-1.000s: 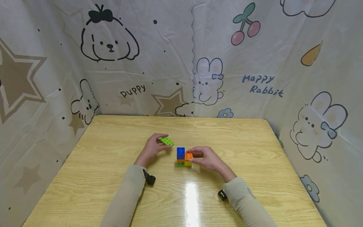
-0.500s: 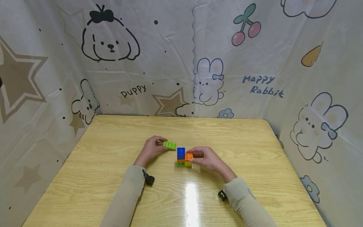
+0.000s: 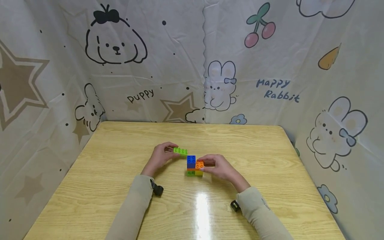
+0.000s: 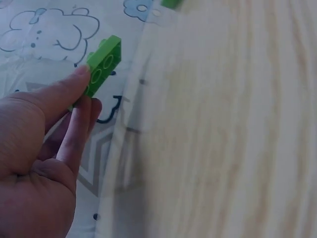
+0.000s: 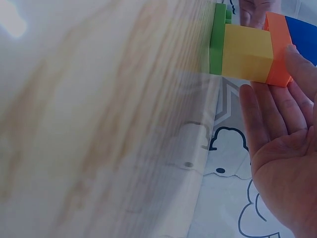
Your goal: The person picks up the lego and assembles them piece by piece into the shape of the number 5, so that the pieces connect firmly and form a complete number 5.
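Observation:
My left hand (image 3: 162,156) pinches a flat lime-green toy building brick (image 3: 180,151) by one end, in the air just left of and behind a small stack. In the left wrist view the hollow underside of this lime-green brick (image 4: 103,67) shows between thumb and fingers. The stack has a green plate (image 5: 217,44) at the bottom, a yellow brick (image 5: 247,53) on it, an orange plate (image 5: 276,52) above, and a blue brick (image 3: 191,162) on top at the left. With thumb and fingers, my right hand (image 3: 218,166) grips the orange plate's right end.
The stack stands on a light wooden table (image 3: 255,146). A printed curtain (image 3: 180,66) hangs behind the table and along both sides. Black wrist cameras sit at the left cuff (image 3: 157,190) and the right cuff (image 3: 235,206). Light reflects off the front of the table.
The left hand has turned the lime-green brick from slanted to nearly level, and its free end has come closer to the blue brick. The right hand stays on the stack.

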Tool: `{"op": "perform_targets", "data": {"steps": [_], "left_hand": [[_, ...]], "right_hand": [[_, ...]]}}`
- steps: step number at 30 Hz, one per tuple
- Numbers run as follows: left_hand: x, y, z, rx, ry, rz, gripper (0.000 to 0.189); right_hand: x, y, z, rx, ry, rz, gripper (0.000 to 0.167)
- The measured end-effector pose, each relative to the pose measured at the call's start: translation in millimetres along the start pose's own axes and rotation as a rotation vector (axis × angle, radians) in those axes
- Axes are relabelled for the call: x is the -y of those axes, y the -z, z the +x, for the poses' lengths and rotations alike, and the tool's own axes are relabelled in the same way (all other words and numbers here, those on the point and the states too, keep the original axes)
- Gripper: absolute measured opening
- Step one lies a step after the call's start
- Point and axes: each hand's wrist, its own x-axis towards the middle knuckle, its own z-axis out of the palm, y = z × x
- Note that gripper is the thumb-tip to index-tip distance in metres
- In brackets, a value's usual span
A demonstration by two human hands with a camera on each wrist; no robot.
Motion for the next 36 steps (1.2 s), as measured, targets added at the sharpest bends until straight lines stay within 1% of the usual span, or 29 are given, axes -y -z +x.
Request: {"op": "perform_targets", "data": {"steps": [3,6,11,15,18,25,31,36], "left_hand": [[-6.6,1.2,-1.4,-0.013,-0.027,-0.01,0.035],[-14.4,2.4,-3.5,-0.033,-0.039,-0.042,0.036],[-26.9,4.3,-6.8,-0.052,-0.064,-0.15,0.037],[-35.1,4.9,-9.2,-0.05,-0.093,-0.229,0.039],[-41.5,4.9,-13.0,-0.049,-0.098,-0.261,0.041],[-55.4,-0.2,-27.2,-0.039,-0.108,-0.293,0.039],[-66.1,-6.2,-39.2,-0.027,-0.159,-0.307,0.038],[-70.6,-12.3,-45.8,-0.026,-0.194,-0.298,0.036]], "right_hand": [[1,0,0.0,-0.001,0.0,0.003,0.037],[2,1,-0.3,0.002,-0.001,-0.004,0.037],[1,1,-0.1,0.004,-0.005,-0.01,0.038],[1,1,0.1,0.002,-0.006,-0.003,0.037],[2,1,0.3,0.002,-0.007,0.003,0.037],[0,0,0.4,0.007,-0.007,0.017,0.037],[1,0,-0.3,0.002,-0.005,0.012,0.037],[1,1,-0.5,0.002,-0.017,0.02,0.036]]}}
